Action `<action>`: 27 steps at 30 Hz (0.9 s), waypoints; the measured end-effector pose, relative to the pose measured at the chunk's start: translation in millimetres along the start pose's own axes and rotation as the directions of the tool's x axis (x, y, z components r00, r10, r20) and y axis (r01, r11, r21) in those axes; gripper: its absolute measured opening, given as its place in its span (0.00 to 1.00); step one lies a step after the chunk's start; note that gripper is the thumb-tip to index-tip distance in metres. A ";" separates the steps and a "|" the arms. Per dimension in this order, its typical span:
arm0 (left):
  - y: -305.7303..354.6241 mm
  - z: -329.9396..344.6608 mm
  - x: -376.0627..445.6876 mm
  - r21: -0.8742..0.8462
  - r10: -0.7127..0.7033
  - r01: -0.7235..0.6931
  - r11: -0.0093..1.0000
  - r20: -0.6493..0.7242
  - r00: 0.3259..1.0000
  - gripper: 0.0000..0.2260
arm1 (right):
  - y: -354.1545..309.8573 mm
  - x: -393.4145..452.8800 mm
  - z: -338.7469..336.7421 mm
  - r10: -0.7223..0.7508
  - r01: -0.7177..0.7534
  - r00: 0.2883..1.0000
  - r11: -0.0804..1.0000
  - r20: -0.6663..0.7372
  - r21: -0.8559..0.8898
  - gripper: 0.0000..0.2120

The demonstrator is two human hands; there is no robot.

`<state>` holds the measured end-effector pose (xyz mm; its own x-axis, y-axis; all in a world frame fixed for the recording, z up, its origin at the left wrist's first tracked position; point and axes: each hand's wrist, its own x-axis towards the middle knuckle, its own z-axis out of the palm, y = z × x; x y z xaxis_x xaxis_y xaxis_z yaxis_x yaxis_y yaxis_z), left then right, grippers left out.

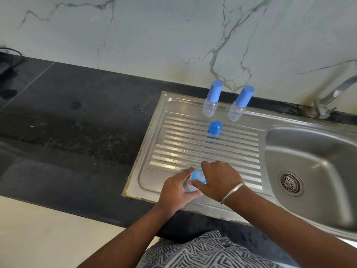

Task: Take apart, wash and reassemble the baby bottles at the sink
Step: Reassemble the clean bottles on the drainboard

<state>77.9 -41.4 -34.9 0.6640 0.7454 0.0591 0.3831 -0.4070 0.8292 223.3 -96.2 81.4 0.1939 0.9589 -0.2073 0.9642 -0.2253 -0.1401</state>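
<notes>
At the near edge of the steel drainboard (193,151), the left hand (174,192) has its grip around a clear bottle (191,187); the right hand (218,179) pinches what looks like its blue collar (199,176). Two capped bottles (211,99) stand far, a loose blue cap (214,128) just nearer them.

Single head-worn view, wide-angle, looking forward and steeply down from above the person's chest. Faces the marble wall (154,35) across the dark bench (77,117). Close range: forearms enter from the bottom edge, both within arm's reach of the lens. Steel sink (309,151) fills the right side, its tap (336,93) cut by the right edge. Edges bend from lens distortion. No second view to overlap.
</notes>
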 end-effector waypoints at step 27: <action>4.1 -2.2 -1.9 -0.004 0.066 -0.066 0.998 0.000 0.998 0.27 | 8.3 -1.0 10.9 -0.068 0.073 0.997 0.985 -0.040 0.156 0.20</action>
<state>76.8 -43.3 -30.5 0.6878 0.7170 0.1135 0.3360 -0.4530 0.8258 229.2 -100.9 69.9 0.1351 0.9781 -0.1585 0.9357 -0.1786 -0.3043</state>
